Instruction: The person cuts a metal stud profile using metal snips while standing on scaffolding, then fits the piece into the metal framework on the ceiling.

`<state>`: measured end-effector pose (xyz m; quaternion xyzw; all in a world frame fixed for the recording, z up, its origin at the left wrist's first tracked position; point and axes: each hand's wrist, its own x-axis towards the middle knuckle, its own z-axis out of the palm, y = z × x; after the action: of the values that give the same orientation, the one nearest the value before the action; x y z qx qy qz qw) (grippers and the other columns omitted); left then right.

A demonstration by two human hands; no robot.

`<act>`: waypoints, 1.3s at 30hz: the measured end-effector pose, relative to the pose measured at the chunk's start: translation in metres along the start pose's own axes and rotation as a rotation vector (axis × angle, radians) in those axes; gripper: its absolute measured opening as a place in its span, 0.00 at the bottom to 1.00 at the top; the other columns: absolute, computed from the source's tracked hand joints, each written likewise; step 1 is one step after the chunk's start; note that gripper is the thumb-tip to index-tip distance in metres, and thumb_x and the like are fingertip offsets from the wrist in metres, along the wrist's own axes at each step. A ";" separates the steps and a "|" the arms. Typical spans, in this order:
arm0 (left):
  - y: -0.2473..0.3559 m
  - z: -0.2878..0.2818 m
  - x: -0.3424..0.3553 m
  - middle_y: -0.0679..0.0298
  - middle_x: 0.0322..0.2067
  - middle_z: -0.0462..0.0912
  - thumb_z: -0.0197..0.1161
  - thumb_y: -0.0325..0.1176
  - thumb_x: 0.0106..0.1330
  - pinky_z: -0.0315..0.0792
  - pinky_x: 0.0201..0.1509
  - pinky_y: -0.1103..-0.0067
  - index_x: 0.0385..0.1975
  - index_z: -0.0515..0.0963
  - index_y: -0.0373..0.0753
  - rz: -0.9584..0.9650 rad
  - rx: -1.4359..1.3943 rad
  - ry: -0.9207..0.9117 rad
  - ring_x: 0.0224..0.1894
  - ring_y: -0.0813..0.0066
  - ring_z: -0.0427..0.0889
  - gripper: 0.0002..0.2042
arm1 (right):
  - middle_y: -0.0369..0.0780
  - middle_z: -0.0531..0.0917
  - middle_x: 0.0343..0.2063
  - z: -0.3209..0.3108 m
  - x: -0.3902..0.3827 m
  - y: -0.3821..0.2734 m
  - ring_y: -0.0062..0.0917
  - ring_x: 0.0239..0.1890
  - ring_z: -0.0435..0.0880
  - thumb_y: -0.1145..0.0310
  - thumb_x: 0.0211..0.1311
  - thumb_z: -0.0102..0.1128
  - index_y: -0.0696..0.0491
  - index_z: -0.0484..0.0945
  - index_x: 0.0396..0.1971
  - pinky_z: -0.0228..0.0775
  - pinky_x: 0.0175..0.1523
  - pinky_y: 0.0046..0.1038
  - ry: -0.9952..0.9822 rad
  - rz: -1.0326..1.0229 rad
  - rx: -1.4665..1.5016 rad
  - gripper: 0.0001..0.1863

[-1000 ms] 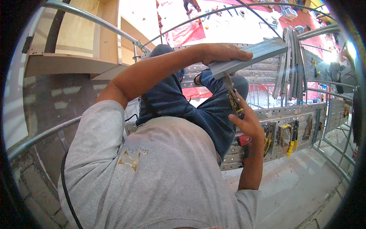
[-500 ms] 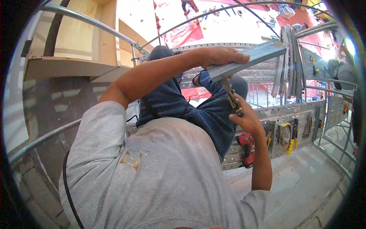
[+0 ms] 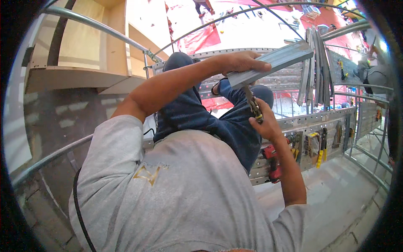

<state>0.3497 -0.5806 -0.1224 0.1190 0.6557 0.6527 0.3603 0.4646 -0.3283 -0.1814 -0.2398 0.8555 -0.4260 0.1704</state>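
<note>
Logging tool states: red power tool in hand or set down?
Set down: the red power tool lies on the metal platform. Left hand holds a grey profile, right hand a plier-like tool.

The person wears a heathered grey short-sleeved T-shirt (image 3: 201, 197), its chest marked with an angular gold-outlined emblem (image 3: 147, 176) beneath a line of small print. Dark blue jeans (image 3: 197, 119) cover the legs, and a dark footwear strap (image 3: 215, 89) shows at one foot. A thin black cable (image 3: 78, 206) runs down the shirt's left side.
</note>
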 end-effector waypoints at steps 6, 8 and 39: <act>-0.021 -0.011 -0.011 0.57 0.34 0.81 0.57 0.64 0.67 0.79 0.34 0.70 0.52 0.72 0.31 -0.095 -0.048 0.078 0.31 0.69 0.83 0.35 | 0.50 0.79 0.53 -0.017 0.004 -0.033 0.42 0.57 0.78 0.64 0.55 0.71 0.58 0.70 0.61 0.68 0.63 0.38 -0.233 0.335 0.036 0.34; -0.024 -0.012 -0.014 0.57 0.35 0.81 0.57 0.64 0.67 0.79 0.34 0.70 0.52 0.72 0.31 -0.075 -0.060 0.089 0.31 0.69 0.83 0.35 | 0.49 0.79 0.53 -0.016 0.005 -0.035 0.41 0.56 0.79 0.63 0.56 0.71 0.57 0.70 0.61 0.69 0.62 0.38 -0.226 0.276 -0.003 0.33; -0.024 -0.053 0.008 0.55 0.33 0.81 0.66 0.66 0.59 0.73 0.33 0.76 0.45 0.79 0.29 0.050 0.033 0.296 0.31 0.71 0.81 0.38 | 0.56 0.81 0.41 -0.015 0.075 0.011 0.54 0.49 0.80 0.66 0.53 0.64 0.56 0.71 0.52 0.72 0.54 0.44 -0.238 0.040 -0.019 0.26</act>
<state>0.3181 -0.6196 -0.1536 0.0436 0.7092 0.6611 0.2411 0.3924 -0.3544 -0.1886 -0.2733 0.8377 -0.3831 0.2770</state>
